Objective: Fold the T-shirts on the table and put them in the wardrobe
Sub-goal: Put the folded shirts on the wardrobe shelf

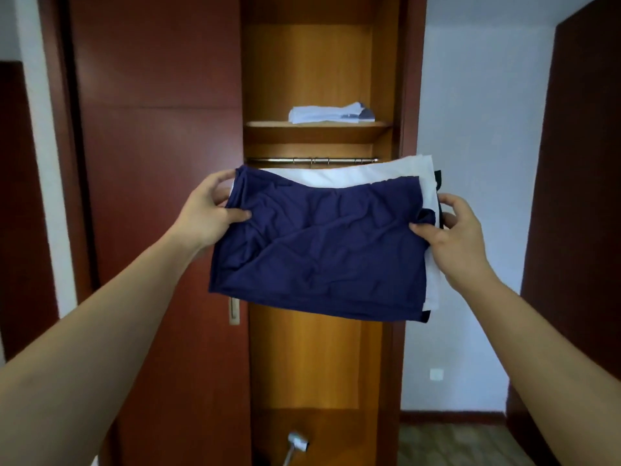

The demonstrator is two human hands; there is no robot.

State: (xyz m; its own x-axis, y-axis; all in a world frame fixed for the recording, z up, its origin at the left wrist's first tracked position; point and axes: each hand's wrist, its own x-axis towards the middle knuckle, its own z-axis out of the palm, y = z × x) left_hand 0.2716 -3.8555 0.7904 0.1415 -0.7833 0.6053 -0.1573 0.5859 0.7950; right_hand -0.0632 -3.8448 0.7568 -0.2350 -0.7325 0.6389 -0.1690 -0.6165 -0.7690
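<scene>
I hold a stack of folded T-shirts in front of the open wardrobe (312,62). A navy blue T-shirt (319,243) lies on top; a white one (339,176) shows beneath it at the far and right edges, and a dark one (437,179) peeks out at the right. My left hand (208,213) grips the stack's left edge, thumb on top. My right hand (453,233) grips its right edge. On the wardrobe shelf (316,124) above the stack rests a folded white T-shirt (331,113). The table is out of view.
A metal hanging rail (312,160) runs just under the shelf, behind the stack. The red-brown wardrobe door (158,129) stands at the left with a handle (234,312). A metal object (297,443) lies on the wardrobe floor. A white wall (477,163) and another dark door (584,196) are at the right.
</scene>
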